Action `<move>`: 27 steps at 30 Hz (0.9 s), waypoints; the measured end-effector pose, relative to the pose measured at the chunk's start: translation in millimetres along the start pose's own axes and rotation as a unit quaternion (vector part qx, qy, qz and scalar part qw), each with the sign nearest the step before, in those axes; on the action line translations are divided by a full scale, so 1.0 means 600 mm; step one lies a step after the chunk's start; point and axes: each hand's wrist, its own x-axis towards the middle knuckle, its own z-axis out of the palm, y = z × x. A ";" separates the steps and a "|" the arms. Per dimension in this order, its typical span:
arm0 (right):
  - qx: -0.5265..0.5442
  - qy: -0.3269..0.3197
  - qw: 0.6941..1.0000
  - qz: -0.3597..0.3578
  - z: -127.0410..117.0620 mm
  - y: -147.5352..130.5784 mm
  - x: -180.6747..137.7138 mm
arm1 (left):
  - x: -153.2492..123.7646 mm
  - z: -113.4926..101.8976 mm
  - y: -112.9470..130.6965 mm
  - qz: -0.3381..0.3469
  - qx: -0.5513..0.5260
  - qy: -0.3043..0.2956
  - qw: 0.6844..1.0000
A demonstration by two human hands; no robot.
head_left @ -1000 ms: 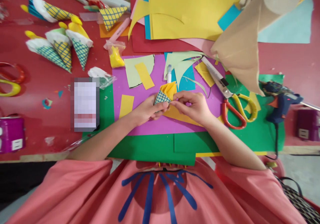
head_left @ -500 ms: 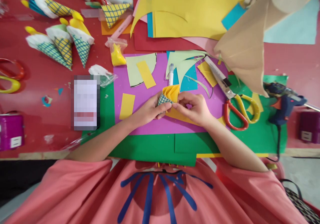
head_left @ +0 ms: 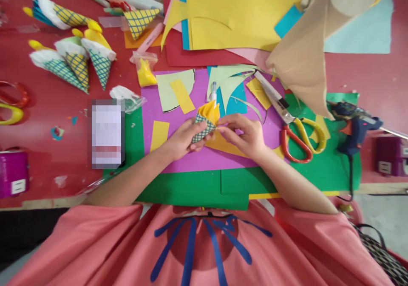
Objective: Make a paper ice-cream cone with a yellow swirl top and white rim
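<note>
My left hand [head_left: 183, 141] is wrapped round a small paper cone [head_left: 201, 131], pale with a blue criss-cross grid. Folded yellow paper [head_left: 208, 111] stands up out of the cone's mouth, its pleats fanned. At the cone's right corner, the thumb and forefinger of my right hand [head_left: 245, 135] are pinched together on the rim; anything smaller between them is too small to make out. Beneath both hands lies a purple sheet [head_left: 181, 162] with a yellow paper piece [head_left: 226, 143] on it. A marker [head_left: 213, 92] lies just beyond the cone.
Large scissors [head_left: 291, 124] and a glue gun [head_left: 357, 133] lie to the right. A phone [head_left: 107, 135] is at left, below several finished cones [head_left: 98, 65]. Pale green scraps [head_left: 172, 90], a bag of yellow clay [head_left: 146, 73] and yellow sheets [head_left: 245, 18] lie farther back.
The cone has tilted in my left hand, so more of its gridded side and the yellow pleats shows. My right fingertips stay at its rim. The whole view has shifted slightly.
</note>
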 end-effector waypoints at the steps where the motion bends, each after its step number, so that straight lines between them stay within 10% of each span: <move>1: 0.007 0.020 1.000 0.001 -0.001 0.000 -0.001 | 0.000 0.000 0.004 -0.011 -0.021 -0.002 1.000; 9: 0.120 0.018 0.989 0.083 0.006 0.006 -0.003 | 0.002 0.002 0.004 -0.022 -0.064 -0.016 0.998; 16: 0.200 0.024 0.970 0.135 0.002 0.016 0.014 | -0.006 -0.018 0.007 0.072 0.118 0.026 0.990; 27: 0.194 0.079 0.969 0.130 -0.001 0.024 0.020 | -0.005 -0.047 0.004 0.294 0.512 0.181 0.787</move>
